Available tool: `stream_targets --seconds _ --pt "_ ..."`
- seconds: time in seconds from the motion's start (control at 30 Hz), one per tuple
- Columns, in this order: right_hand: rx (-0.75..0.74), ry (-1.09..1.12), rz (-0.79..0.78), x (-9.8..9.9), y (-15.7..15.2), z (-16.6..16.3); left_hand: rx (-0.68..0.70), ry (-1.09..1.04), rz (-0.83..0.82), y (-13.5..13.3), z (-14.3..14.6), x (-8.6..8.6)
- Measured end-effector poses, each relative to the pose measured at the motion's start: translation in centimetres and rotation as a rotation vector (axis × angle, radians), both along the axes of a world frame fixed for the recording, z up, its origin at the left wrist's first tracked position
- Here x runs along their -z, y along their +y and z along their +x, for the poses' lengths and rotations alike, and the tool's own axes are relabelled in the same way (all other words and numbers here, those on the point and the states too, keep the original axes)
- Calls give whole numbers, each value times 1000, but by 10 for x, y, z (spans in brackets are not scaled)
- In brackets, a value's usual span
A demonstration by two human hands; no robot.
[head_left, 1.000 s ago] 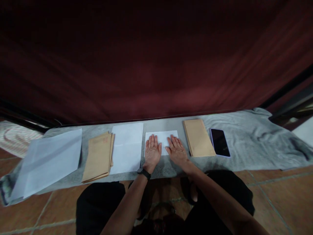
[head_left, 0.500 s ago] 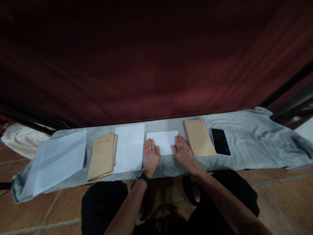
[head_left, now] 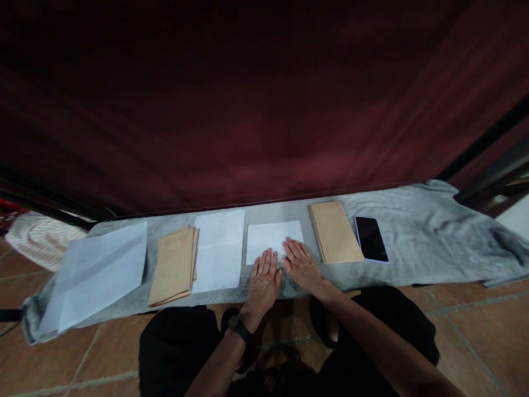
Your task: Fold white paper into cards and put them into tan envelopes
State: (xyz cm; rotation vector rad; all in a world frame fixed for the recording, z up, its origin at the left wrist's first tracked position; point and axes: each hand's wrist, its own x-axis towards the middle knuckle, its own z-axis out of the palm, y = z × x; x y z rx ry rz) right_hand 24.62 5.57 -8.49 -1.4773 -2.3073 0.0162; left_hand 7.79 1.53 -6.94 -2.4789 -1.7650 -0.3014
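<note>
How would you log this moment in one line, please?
left hand: flat on white paper | right hand: flat on white paper | phone: untouched

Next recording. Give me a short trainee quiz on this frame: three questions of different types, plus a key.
1. True or false: the phone lies just right of the right-hand envelope stack.
2. What does the left hand rest its fingers on? A) phone B) folded white paper C) right-hand envelope stack
3. Fill in: everything lies on a grey ____.
Key: 1 true; 2 B; 3 cloth.
</note>
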Motion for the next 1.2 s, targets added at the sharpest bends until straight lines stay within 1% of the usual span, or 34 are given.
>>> stream_targets --seconds 0.17,0.3,0.37,0.47,0.63,0.73,0.8,0.9,1.03,1.2 --pt "117 -7 43 1 2 10 -77 -57 46 -6 -12 2" --pt "186 -9 36 4 -1 12 -131 -84 56 -12 -18 2" --pt "210 1 24 4 -2 11 -153 -90 53 -11 -19 -1" --pt "204 30 -7 -1 3 8 -140 -99 27 5 -15 -8" --pt "83 61 -77 -16 26 -1 -35 -115 -73 60 6 -18" --pt "34 52 -97 -17 41 -3 2 -89 -147 88 16 -16" --pt "38 37 -92 -14 47 -1 -6 -69 -158 99 18 -11" --pt "69 22 -45 -5 51 2 -70 -61 -123 106 12 -3" --pt "144 37 6 5 50 5 -143 -95 -59 107 -1 7" --pt "225 51 37 9 49 10 -244 -138 -13 105 -9 10"
